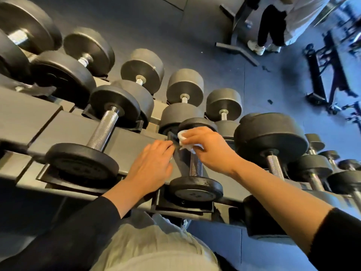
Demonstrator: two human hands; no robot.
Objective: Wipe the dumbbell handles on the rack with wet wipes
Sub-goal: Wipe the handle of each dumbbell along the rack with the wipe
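A small black dumbbell [195,187] lies in its cradle on the top tier of the grey rack [64,130], right in front of me. My right hand [211,147] grips a crumpled white wet wipe [184,139] around the upper end of its knurled steel handle [196,167]. The lower stretch of the handle shows bare. My left hand [150,167] rests flat on the rack's bar just left of that dumbbell, fingers straight and pointing toward the wipe.
A larger dumbbell [101,132] lies left of my hands and another [273,151] to the right. Several more fill the lower tier. A person's legs [271,30] stand beside a machine frame on the dark floor at top right.
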